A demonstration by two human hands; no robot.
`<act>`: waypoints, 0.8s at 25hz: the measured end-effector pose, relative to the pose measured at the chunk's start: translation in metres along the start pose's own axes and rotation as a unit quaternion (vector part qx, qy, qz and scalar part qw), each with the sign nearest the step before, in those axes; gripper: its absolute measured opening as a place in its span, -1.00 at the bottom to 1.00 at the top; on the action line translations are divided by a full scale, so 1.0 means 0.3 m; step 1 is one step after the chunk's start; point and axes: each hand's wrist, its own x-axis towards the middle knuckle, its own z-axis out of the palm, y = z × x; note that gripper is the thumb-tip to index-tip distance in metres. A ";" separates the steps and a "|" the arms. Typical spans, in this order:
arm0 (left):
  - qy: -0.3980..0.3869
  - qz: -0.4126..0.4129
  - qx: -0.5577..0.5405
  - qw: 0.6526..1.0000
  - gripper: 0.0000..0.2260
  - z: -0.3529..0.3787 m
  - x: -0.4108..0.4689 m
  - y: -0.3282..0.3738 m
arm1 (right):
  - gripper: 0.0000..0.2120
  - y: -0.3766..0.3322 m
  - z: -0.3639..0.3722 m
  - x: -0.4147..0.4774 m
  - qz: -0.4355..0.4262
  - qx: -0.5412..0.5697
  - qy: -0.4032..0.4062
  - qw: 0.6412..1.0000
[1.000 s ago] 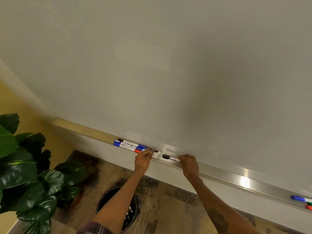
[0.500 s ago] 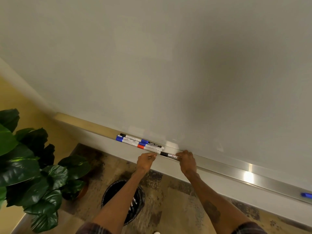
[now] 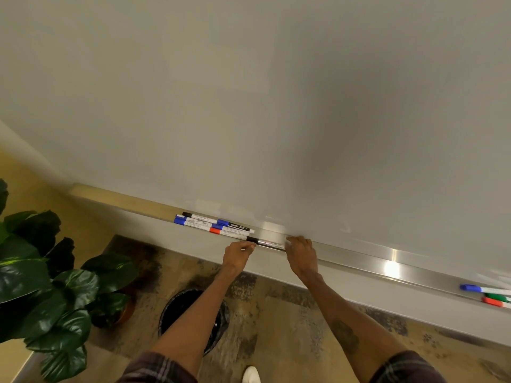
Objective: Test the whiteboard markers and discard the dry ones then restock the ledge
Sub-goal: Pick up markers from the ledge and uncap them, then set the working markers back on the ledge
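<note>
The slim black-capped white plastic marker (image 3: 269, 243) looks light, stiff and slick. The grip of the left hand (image 3: 238, 255) pinches its cap, and the right hand (image 3: 302, 256) is clamped on the barrel end.

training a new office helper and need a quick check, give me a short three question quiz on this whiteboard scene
1. True or false: the whiteboard has writing on it.
2. What lies on the ledge between the left hand and the right hand? A an eraser; B a black-capped marker; C a cloth.
3. Which cap colours show on the three markers at the ledge's far right end?
Key: 1 false; 2 B; 3 blue, green, red.
</note>
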 end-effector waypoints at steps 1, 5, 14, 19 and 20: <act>-0.004 0.014 -0.001 1.000 -0.75 0.023 -0.006 0.023 | -0.69 0.030 -0.020 -0.013 0.005 0.002 0.004 1.000; -0.024 0.050 -0.015 0.998 -0.79 0.135 -0.026 0.104 | -0.69 0.158 -0.099 -0.066 0.032 0.030 0.018 0.999; -0.092 0.086 -0.035 0.991 -0.78 0.556 -0.121 0.351 | -0.69 0.591 -0.371 -0.253 0.101 0.055 0.072 0.991; -0.128 0.099 -0.029 0.986 -0.75 0.799 -0.214 0.516 | -0.68 0.869 -0.509 -0.353 0.158 0.067 0.102 0.980; -0.135 0.098 -0.030 0.986 -0.75 0.845 -0.226 0.544 | -0.68 0.917 -0.531 -0.372 0.169 0.073 0.106 0.977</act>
